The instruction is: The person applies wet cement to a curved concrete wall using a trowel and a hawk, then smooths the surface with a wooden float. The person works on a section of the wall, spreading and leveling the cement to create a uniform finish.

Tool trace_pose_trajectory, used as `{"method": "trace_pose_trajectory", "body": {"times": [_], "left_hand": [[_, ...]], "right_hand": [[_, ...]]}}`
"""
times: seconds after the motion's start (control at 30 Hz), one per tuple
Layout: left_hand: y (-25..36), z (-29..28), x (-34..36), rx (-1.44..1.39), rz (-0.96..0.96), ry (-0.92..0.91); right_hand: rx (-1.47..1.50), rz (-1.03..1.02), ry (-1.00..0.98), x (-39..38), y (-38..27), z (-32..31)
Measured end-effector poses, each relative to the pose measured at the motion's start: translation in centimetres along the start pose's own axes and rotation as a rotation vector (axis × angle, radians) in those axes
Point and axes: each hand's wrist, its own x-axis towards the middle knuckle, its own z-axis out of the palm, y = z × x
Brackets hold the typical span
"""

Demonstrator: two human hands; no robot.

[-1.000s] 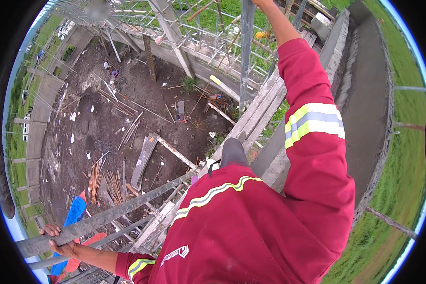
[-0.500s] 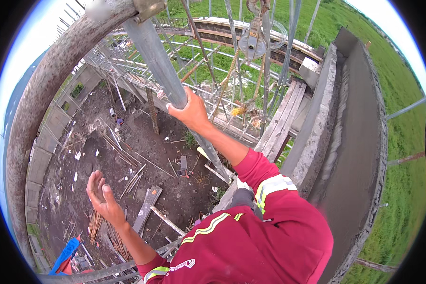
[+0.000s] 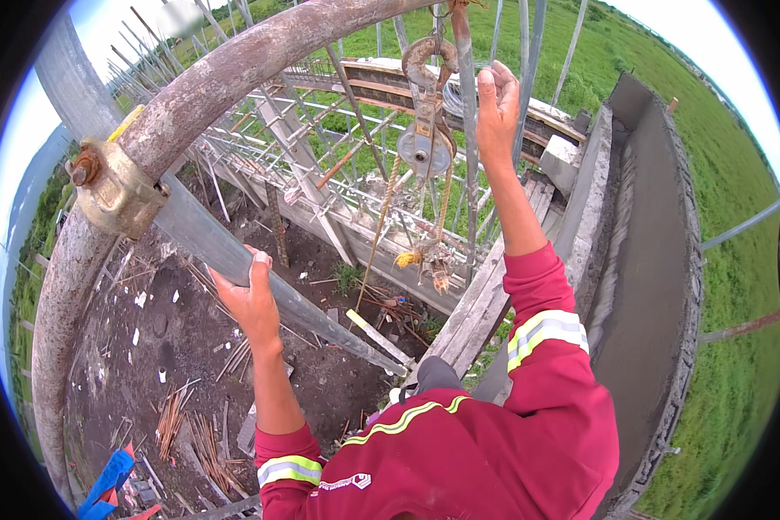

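My left hand [image 3: 253, 299] is closed round a grey metal scaffold pipe [image 3: 208, 227], thumb up on the near side and most fingers behind it. The pipe slopes down toward my feet. A rusty clamp [image 3: 117, 191] joins it to a thick curved pipe [image 3: 234, 80] above. My right hand [image 3: 499, 113] is raised beside a narrow upright pole [image 3: 468, 130], fingers stretched upward and nothing seen in them. Whether it touches the pole I cannot tell. Left of that pole, a pulley block [image 3: 426, 152] hangs from a large rusty hook [image 3: 425, 62], with rope [image 3: 381, 225] running down from it.
Wooden planks [image 3: 485, 303] lie ahead of me along a concrete wall. A concrete channel [image 3: 641, 286] curves along my right, with grass beyond. Far below on the left is a dirt floor [image 3: 182, 334] with scattered timber and a blue tarp [image 3: 108, 481]. Scaffold poles stand ahead.
My right hand has let go of the grey pipe and moved up and right to the upright pole. My left hand, free before, now grips the pipe. The view has shifted.
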Motion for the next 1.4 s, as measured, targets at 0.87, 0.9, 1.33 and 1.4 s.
{"method": "trace_pose_trajectory", "body": {"times": [0.87, 0.9, 1.33, 1.4], "left_hand": [[0.6, 10.9, -2.1, 0.694, 0.837, 0.397], [0.4, 13.2, -1.4, 0.652, 0.675, 0.249], [-5.6, 30.8, 9.2, -0.266, -0.069, -0.525], [-6.1, 31.3, 8.8, -0.268, -0.012, -0.450]], "right_hand": [[0.668, 0.460, -0.847, 5.7, 7.2, 4.5], [0.753, 0.420, -0.760, 5.2, 7.5, 4.4], [0.655, 0.214, -0.623, 7.9, 6.5, 1.8], [0.612, 0.266, -0.684, 7.2, 7.4, 1.0]]}}
